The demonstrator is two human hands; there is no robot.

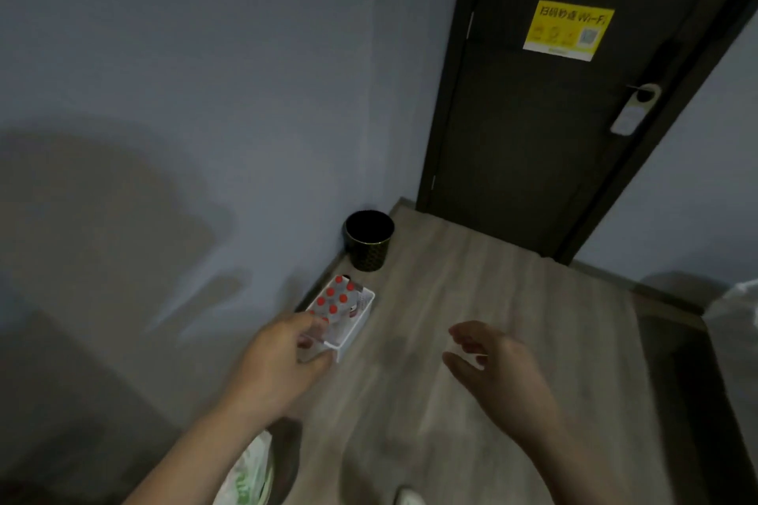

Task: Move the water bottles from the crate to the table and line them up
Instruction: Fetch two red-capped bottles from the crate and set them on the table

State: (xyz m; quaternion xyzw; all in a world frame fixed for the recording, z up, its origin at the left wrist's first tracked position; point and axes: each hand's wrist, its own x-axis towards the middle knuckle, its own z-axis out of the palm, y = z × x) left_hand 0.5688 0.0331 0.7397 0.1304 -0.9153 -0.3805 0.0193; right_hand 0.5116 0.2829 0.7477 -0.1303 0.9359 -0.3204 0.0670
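Here, in the head view, the left hand (pixel 279 365) reaches forward and its fingers (pixel 301 326) lie over the near end of a white crate (pixel 361 320). The forefinger and thumb are parted with the crate's near corner showing between them. The blur hides whether they grip anything, so that cannot be told.

The water bottles (pixel 334 299), clear with red caps, stand upright and packed together in the crate, just beyond the left fingertips. None of them is out of it. The crate sits on the wooden floor (pixel 471 291), with its far long side against the grey wall (pixel 205 74).

Further past those fingers, a black bin (pixel 369 242) stands against the same wall, near the crate's far end but apart from it.

The right hand (pixel 496 365) hangs over bare floor, well to the right of the crate. Its fingers (pixel 467 334) are spread, loosely bent, and hold nothing.

Far beyond the right fingers is a dark door (pixel 533 143) bearing a yellow sticker (pixel 568 31), with a pale tag (pixel 648 92) hung on its handle.

Below the left forearm, on the person's side of the fingers, lies a white and green plastic bag (pixel 250 471). The tip of a pale shoe (pixel 408 498) shows at the bottom edge.
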